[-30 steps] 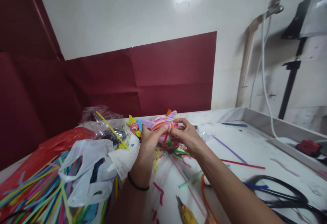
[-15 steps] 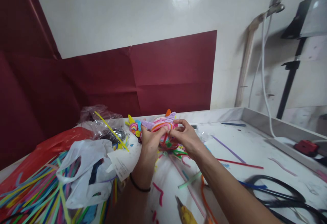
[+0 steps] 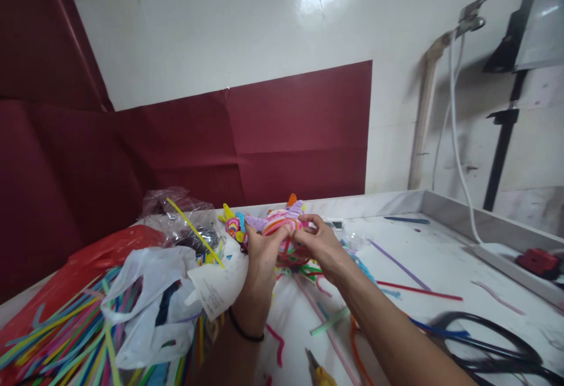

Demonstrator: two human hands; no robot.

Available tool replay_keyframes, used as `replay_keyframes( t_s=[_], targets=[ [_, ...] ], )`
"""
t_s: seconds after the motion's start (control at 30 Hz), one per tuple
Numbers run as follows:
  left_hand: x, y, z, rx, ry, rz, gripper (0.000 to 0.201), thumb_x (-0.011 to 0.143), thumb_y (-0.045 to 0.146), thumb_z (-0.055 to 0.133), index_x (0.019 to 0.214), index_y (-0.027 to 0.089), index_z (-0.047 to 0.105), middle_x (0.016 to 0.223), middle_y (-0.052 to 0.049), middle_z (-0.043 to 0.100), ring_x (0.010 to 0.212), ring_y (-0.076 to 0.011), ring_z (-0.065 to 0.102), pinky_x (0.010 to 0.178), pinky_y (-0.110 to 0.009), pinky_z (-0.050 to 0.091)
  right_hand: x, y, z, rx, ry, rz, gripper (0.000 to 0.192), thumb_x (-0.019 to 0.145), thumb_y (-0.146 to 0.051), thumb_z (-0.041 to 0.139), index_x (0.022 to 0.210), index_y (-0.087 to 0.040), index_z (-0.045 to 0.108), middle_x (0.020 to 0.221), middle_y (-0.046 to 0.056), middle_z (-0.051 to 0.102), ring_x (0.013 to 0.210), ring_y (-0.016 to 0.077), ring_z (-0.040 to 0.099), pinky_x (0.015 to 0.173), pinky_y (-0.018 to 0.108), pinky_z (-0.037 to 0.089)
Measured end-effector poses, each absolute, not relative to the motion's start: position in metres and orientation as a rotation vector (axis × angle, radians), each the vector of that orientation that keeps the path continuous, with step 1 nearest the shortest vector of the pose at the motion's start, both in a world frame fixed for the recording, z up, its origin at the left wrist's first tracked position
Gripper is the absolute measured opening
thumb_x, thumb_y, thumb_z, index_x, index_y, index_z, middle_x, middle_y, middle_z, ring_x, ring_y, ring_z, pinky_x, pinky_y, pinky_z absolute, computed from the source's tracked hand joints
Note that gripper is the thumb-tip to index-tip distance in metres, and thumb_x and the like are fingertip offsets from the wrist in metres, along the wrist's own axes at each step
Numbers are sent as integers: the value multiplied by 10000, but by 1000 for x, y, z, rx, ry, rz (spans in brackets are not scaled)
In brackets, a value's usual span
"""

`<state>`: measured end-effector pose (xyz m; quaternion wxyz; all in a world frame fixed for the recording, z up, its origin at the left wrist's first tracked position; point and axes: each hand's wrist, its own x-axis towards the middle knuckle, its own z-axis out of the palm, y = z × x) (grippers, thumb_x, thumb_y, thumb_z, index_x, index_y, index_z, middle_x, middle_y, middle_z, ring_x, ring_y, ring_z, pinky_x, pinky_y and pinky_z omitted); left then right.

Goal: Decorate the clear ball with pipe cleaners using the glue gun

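Note:
Both hands hold a colourful pipe-cleaner figure [image 3: 282, 218] near the back of the table. Pink, white and orange coils make up its rounded body, with lilac pointed pieces and an orange tip on top. My left hand [image 3: 264, 248] grips its left side, thumb pressed onto the coils. From the right, my right hand [image 3: 319, 242] pinches the body, its thumb and index finger close to the left thumb. The hands hide much of the figure's lower front. Left of it sit a pink-and-orange spiral and yellow pieces [image 3: 231, 224].
Many loose pipe cleaners [image 3: 66, 330] lie at left beside a white plastic bag [image 3: 152, 309] and a red bag [image 3: 118, 242]. Yellow-handled pliers [image 3: 321, 374] are at the front, black-handled scissors [image 3: 489, 339] at right. A raised edge [image 3: 476, 215] borders the table.
The whole view has shifted slightly, so things sit a little lower. Both hands keep their hold on the figure, with only small finger movement.

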<state>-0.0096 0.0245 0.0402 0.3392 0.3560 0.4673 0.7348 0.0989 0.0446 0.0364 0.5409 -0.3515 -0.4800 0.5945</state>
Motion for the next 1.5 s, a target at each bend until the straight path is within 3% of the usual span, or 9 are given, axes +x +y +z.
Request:
replay_keyframes(
  t_s=[0.2, 0.37, 0.47, 0.57, 0.7, 0.77, 0.9, 1.3, 1.5],
  targets=[
    [-9, 23, 42, 887, 1140, 1918, 804, 637, 175, 860, 1305, 233, 419, 1016, -55, 733, 933, -221, 734, 834, -335, 587, 99, 47, 36, -809, -1091, 1376, 552, 545, -193, 764, 1050, -220, 543, 572, -113, 576, 502, 114, 554, 490, 221, 489],
    [-10, 12, 49, 871, 1090, 1816, 967, 743, 244, 807, 1515, 281, 225, 1077, -63, 742, 936, -203, 742, 800, -303, 590, 104, 46, 43, -822, -1049, 1383, 550, 550, -199, 762, 1055, -206, 545, 585, -96, 610, 509, 117, 566, 504, 242, 533],
    [-12, 10, 52, 811, 1096, 1810, 923, 846, 339, 702, 1572, 310, 132, 1211, -82, 703, 1002, -214, 732, 776, -290, 590, 108, 45, 48, -819, -1011, 1396, 531, 545, -203, 752, 1035, -212, 548, 567, -100, 602, 505, 120, 566, 516, 264, 567],
    [-20, 13, 53, 846, 1165, 1891, 852, 898, 347, 615, 1584, 265, 115, 1311, -130, 648, 1131, -247, 687, 918, -347, 560, 111, 44, 52, -821, -984, 1387, 511, 531, -207, 750, 997, -222, 541, 563, -98, 599, 506, 121, 562, 504, 261, 569],
    [-34, 16, 53, 1277, 1486, 2112, 713, 871, 346, 634, 1508, 232, 336, 1512, -172, 467, 1401, -267, 475, 1136, -396, 393, 114, 44, 54, -829, -987, 1380, 505, 520, -194, 740, 981, -228, 538, 565, -87, 610, 517, 126, 559, 506, 258, 565],
    [-40, 11, 55, 1576, 1606, 2129, 581, 882, 332, 603, 1429, 196, 464, 1479, -175, 506, 1406, -261, 461, 1175, -413, 335, 115, 43, 55, -834, -998, 1381, 513, 515, -187, 736, 987, -225, 540, 579, -79, 623, 532, 129, 567, 505, 252, 555],
    [-44, -1, 66, 1920, 1801, 1994, 445, 874, 334, 576, 1294, 192, 610, 1354, -148, 624, 1306, -283, 550, 1140, -449, 381, 114, 45, 53, -866, -1046, 1360, 517, 500, -196, 739, 981, -219, 549, 591, -75, 614, 552, 136, 573, 500, 247, 520],
    [-37, -18, 76, 2244, 1971, 1439, 481, 822, 348, 627, 1273, 184, 655, 1356, -161, 657, 1303, -345, 564, 1218, -560, 204, 111, 41, 47, -837, -1268, 1338, 534, 502, -259, 732, 1002, -220, 548, 693, -64, 628, 605, 143, 589, 553, 260, 474],
    [-38, -20, 73, 2284, 2007, 1300, 466, 828, 361, 646, 1268, 209, 659, 1236, -139, 723, 1189, -354, 634, 1173, -547, 290, 113, 35, 52, -843, -1366, 1329, 513, 492, -265, 753, 970, -222, 573, 732, -65, 613, 630, 127, 574, 569, 256, 469]
  ],
)
